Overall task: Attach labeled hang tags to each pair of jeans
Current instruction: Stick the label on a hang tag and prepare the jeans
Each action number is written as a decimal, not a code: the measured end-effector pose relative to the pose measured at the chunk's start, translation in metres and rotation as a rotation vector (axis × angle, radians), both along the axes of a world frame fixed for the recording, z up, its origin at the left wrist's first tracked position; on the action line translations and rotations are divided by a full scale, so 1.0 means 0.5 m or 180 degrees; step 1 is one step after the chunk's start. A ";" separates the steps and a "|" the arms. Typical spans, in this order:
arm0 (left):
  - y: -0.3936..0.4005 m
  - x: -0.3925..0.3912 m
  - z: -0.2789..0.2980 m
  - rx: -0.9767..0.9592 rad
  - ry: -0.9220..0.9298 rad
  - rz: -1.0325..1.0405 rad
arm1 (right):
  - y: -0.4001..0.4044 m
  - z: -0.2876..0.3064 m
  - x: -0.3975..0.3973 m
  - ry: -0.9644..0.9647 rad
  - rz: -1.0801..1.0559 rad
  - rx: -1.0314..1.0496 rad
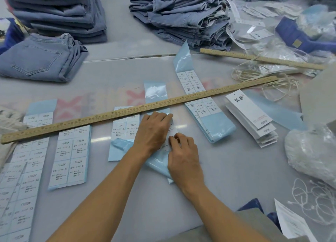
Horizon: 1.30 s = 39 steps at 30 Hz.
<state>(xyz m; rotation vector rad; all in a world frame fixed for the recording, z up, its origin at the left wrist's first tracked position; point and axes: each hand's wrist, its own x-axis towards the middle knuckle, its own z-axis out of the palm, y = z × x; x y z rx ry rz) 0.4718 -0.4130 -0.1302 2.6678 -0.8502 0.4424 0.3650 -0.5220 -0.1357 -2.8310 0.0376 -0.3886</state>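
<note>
So the whole grey table (pixel 227 169) is covered in glossy pale-blue backing strips carrying white rectangular size stickers, all printed "1103#" with S, XS, XL or L. A long wooden ruler (pixel 138 109) lies diagonally across them, and a second ruler (pixel 260 58) sits further back on crinkly clear plastic bags.

The left hand (pixel 152 130) lies flat with fingers fairly straight, pressing down on the M sticker strip (pixel 160 160) in the middle. The right hand (pixel 183 154) has its fingertips curled onto a sticker on that same strip, looks like it's pinching an edge, but the hands hide most of the print there so I can't read much.

The hang tags (pixel 251 114) are a fanned stack of stiff white cards with black brush-style characters on the top one, sitting to the right, just past the L strip (pixel 203 107). Small print on them is too blurry.

The jeans are soft light-blue denim: one folded pair (pixel 40 58) at the left, a neat stack (pixel 58 10) behind it, a messier pile (pixel 181 18) at the back. Loose cream string (pixel 254 74) tangles near the rulers.
</note>
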 end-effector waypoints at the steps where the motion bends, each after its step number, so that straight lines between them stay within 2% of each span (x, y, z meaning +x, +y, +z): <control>1: 0.001 0.001 -0.001 0.0021 -0.0046 -0.0011 | 0.001 -0.001 -0.001 0.0012 -0.0047 0.0000; 5: 0.000 0.003 -0.002 0.0092 -0.0020 0.0002 | 0.002 -0.004 -0.001 0.0036 -0.0123 -0.0096; 9: 0.013 0.016 0.002 -0.0248 0.0305 0.0060 | 0.000 -0.002 0.000 0.0023 -0.0067 -0.0120; 12: 0.027 0.027 0.001 -0.0320 0.0509 0.0184 | -0.001 -0.002 0.004 -0.0062 -0.0049 0.0250; 17: 0.029 0.002 -0.030 0.0260 0.0960 0.0165 | -0.019 -0.007 0.007 -0.0202 -0.0015 0.0901; 20: 0.038 -0.002 -0.046 0.0604 0.1070 0.0186 | -0.020 -0.002 0.010 0.0010 -0.0180 0.1389; 24: 0.034 -0.005 -0.047 0.0650 0.1034 0.0183 | -0.060 0.036 0.063 0.0373 -0.0404 0.1946; 27: 0.035 -0.002 -0.051 0.0632 0.0981 0.0168 | -0.075 0.053 0.128 0.0254 0.0033 0.1629; 29: 0.033 -0.002 -0.053 0.0564 0.0921 0.0223 | -0.067 0.041 0.155 0.0351 0.0314 0.1195; 31: 0.032 0.000 -0.054 0.0518 0.0901 0.0216 | -0.062 0.017 0.165 0.0187 0.0421 0.0772; 39: 0.032 -0.001 -0.049 0.0499 0.0859 0.0234 | -0.061 -0.003 0.161 -0.0140 0.0310 0.0825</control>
